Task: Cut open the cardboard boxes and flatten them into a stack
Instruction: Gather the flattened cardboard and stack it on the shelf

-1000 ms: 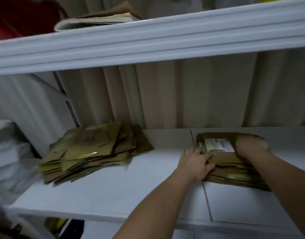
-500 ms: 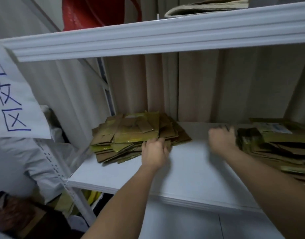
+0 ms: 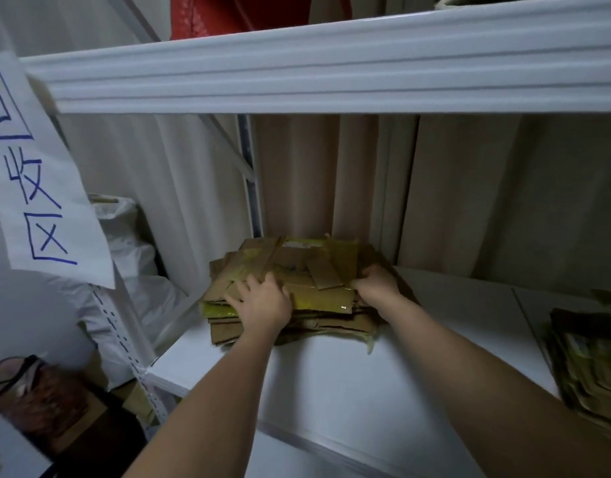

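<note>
- Now your left hand (image 3: 262, 301) lies spread flat atop the flattened cardboard stack (image 3: 297, 288) on the shelf (image 3: 331, 381).
- Your right hand (image 3: 376, 284) curls round its far-right edge.
- Loose, light, stiff sheets likely slide; clamp both sides low.

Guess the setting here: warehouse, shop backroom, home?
Probably a storeroom or stock backroom. White metal shelving holds two stacks of flattened cardboard, a handwritten paper sign hangs off the rack, and white plastic bags are piled beside it.
</note>
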